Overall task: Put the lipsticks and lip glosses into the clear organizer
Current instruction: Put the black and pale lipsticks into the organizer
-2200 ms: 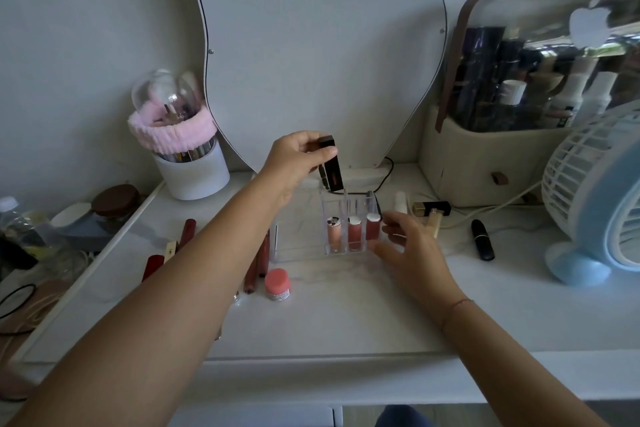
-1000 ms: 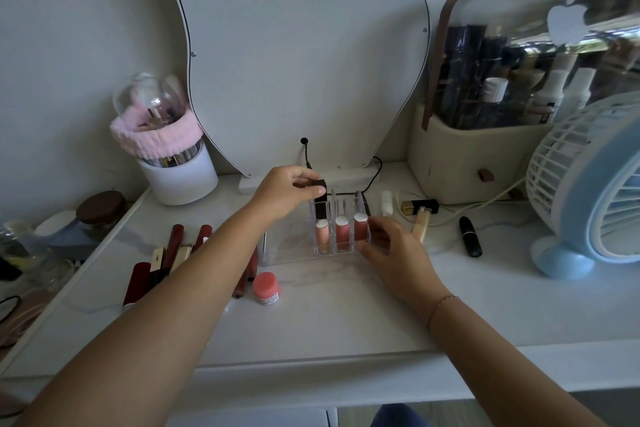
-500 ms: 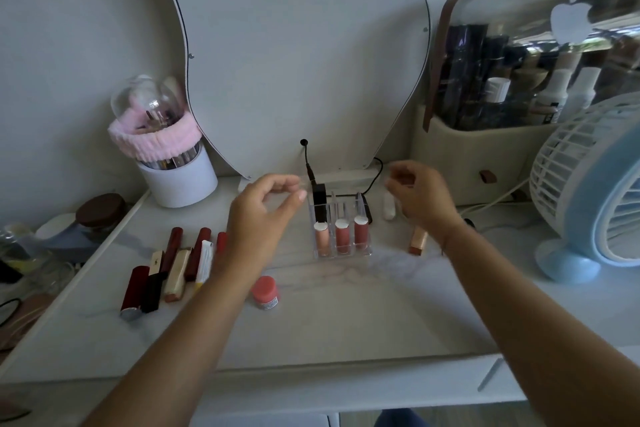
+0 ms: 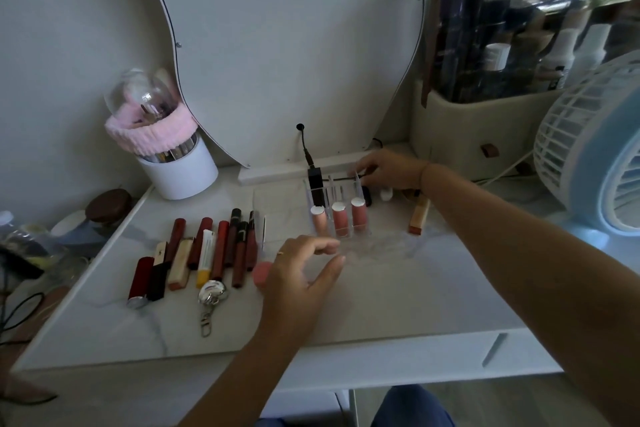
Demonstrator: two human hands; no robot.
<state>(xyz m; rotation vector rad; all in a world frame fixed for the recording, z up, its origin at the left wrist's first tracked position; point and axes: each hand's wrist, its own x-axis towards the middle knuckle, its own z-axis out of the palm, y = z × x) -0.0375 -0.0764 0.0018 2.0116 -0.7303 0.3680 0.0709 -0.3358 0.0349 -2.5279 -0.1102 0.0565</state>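
Nearest the camera, the left hand (image 4: 298, 274) is hovering just above the white marble-look table (image 4: 398, 295), its fingers (image 4: 322, 244) spread apart and gripping nothing. Right beside it on the left, a small pink pot (image 4: 260, 273) is peeking out from behind the knuckles. Further left, a row of lipsticks and glosses (image 4: 204, 253) is lying flat on the table, side by side, with a silver keychain (image 4: 211, 298) sitting at the row's near end.

Moving farther in, the clear organizer (image 4: 337, 210) is standing in the middle of the table, just beyond the left hand. Three pink lip glosses (image 4: 340, 218) are standing upright in its near compartments, white caps up, and one black lipstick (image 4: 315, 185) is standing upright in the far left compartment. To the right of the organizer, a gold-and-red tube (image 4: 419, 217) is lying on the table, partly under the right forearm.

Farther still, the right hand (image 4: 388, 170) is reaching in at the organizer's far right corner, its fingers curled down near a small white tube (image 4: 385, 193); whether they are closing on anything, I cannot tell. Behind everything, the mirror (image 4: 277, 45) is leaning against the wall.
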